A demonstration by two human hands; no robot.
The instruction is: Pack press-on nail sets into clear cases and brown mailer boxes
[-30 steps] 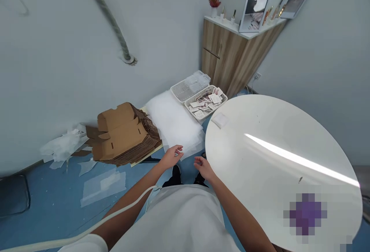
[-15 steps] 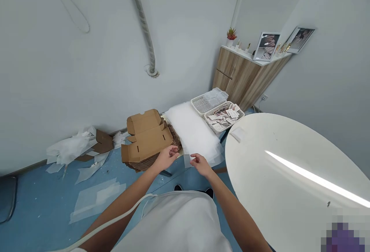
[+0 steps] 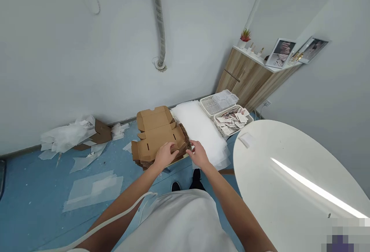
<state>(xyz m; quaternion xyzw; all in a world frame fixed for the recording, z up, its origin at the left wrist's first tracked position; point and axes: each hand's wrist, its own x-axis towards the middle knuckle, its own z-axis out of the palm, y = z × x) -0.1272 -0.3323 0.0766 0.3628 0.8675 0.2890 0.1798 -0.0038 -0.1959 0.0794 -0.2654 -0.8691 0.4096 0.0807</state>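
Note:
A stack of flat brown cardboard boxes (image 3: 157, 138) lies in front of me, its top sheet unfolded with flaps and slots showing. My left hand (image 3: 166, 154) rests at the near right part of the stack, fingers bent and apart, with the thumb toward the right. At the stack's right edge is my right hand (image 3: 199, 154), its thumb and fingers apart beside the cardboard edges. Directly right of the stack lies a pile of white translucent foam sheets (image 3: 199, 126). No object is visibly lifted in either hand.
Two white baskets, one with clear plastic cases (image 3: 218, 103), one with printed cards (image 3: 233, 120), sit beyond the foam. A round white table (image 3: 289, 190) stands right. Foam scraps (image 3: 68, 138) litter the floor left. A wooden cabinet (image 3: 245, 76) is behind.
Both hands have moved onto the cardboard stack's right part; my right hand has left the near corner of the foam sheets. The view has shifted, and one foot is further forward.

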